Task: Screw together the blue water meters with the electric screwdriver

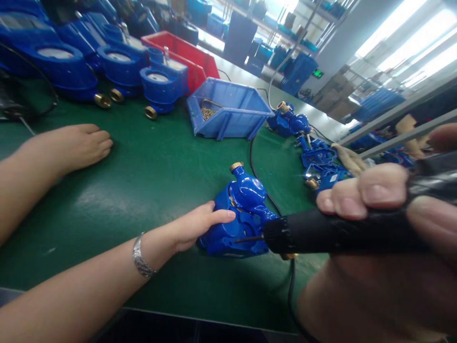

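While steadying the blue meter in the left grip near the table's front edge, clasped black screwdriver in right grip; judged keeping bit square advisable.

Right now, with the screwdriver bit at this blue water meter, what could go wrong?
The screwdriver bit could slip and hit your left hand, whose thumb rests close by on the water meter. The water meter might also twist under load, since only your left hand is seen steadying it. The black cable running beside it could snag as the black screwdriver moves.
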